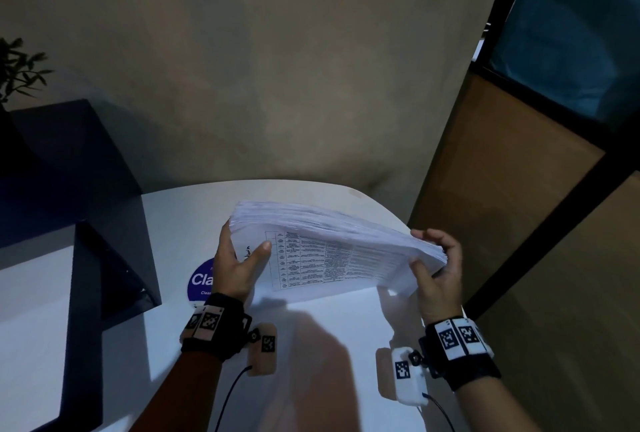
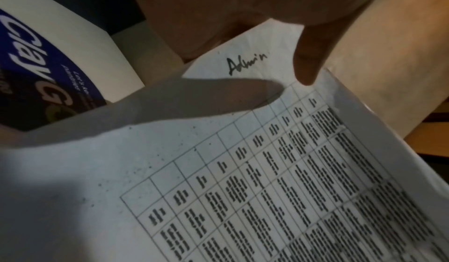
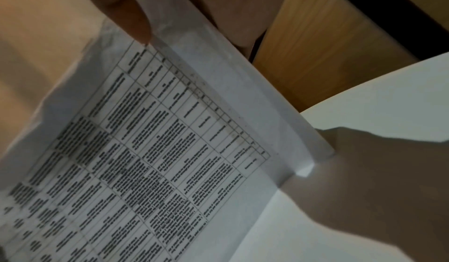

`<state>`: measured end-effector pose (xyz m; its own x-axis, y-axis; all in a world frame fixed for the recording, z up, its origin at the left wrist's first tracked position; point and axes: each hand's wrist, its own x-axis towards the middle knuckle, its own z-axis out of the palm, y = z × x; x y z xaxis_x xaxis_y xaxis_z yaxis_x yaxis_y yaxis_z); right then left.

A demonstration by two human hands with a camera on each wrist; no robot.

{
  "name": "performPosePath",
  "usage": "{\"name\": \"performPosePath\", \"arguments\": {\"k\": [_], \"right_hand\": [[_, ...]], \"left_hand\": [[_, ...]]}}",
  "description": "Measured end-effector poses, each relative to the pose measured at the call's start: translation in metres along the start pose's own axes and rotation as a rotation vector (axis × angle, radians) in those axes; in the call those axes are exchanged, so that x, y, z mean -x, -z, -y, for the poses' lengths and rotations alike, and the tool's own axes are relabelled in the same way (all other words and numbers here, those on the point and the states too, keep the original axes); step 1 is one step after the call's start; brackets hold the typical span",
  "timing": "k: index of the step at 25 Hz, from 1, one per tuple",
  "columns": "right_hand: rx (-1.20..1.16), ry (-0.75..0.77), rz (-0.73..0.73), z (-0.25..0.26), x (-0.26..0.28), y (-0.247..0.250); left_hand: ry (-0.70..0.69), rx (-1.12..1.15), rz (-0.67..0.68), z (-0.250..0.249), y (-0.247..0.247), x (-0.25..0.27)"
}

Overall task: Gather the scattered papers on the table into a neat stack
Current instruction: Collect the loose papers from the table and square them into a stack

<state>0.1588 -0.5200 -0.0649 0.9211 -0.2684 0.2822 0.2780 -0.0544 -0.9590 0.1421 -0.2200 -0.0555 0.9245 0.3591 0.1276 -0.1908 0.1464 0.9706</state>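
A thick stack of white papers (image 1: 332, 251) stands tilted on its lower edge on the white table (image 1: 339, 334). Its near face carries a printed table and the handwritten word "Admin" (image 2: 245, 64). My left hand (image 1: 239, 265) grips the stack's left end, thumb on the near face and fingers behind it. My right hand (image 1: 438, 270) grips the right end, thumb (image 3: 131, 16) on the printed sheet (image 3: 150, 151) and fingers round the far side. The printed sheet (image 2: 267, 189) fills most of the left wrist view. The sheets' upper edges look slightly uneven.
A blue round sticker (image 1: 202, 281) with white lettering lies on the table under my left hand. A dark box-like object (image 1: 104, 217) stands at the table's left. A wooden partition with a black frame (image 1: 519, 189) rises close on the right, and a wall lies behind.
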Motion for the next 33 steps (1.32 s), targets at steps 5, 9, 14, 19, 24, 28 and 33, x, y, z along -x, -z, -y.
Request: {"name": "performPosePath", "arguments": {"k": [5, 9, 14, 19, 24, 28, 33], "right_hand": [[0.149, -0.084, -0.009, 0.001, 0.000, -0.009], [0.225, -0.078, -0.017, 0.005, -0.007, -0.010], [0.179, -0.147, 0.060, -0.002, -0.005, -0.005], [0.157, -0.157, 0.025, 0.005, -0.007, -0.009], [0.225, -0.016, -0.016, 0.024, -0.010, -0.013], [0.658, 0.487, 0.213, 0.071, -0.027, -0.035], [0.647, 0.334, 0.611, 0.094, -0.054, -0.032]], "left_hand": [[0.018, -0.111, -0.020, 0.010, 0.001, -0.003], [0.000, -0.248, -0.036, 0.009, -0.008, 0.001], [-0.035, -0.286, -0.016, 0.010, 0.001, 0.010], [0.033, -0.344, -0.011, 0.016, 0.005, 0.007], [0.017, -0.460, -0.067, -0.003, -0.009, 0.008], [-0.340, -0.768, 0.124, -0.059, -0.041, 0.000], [-0.627, -1.019, 0.417, -0.113, -0.076, -0.008]]}}
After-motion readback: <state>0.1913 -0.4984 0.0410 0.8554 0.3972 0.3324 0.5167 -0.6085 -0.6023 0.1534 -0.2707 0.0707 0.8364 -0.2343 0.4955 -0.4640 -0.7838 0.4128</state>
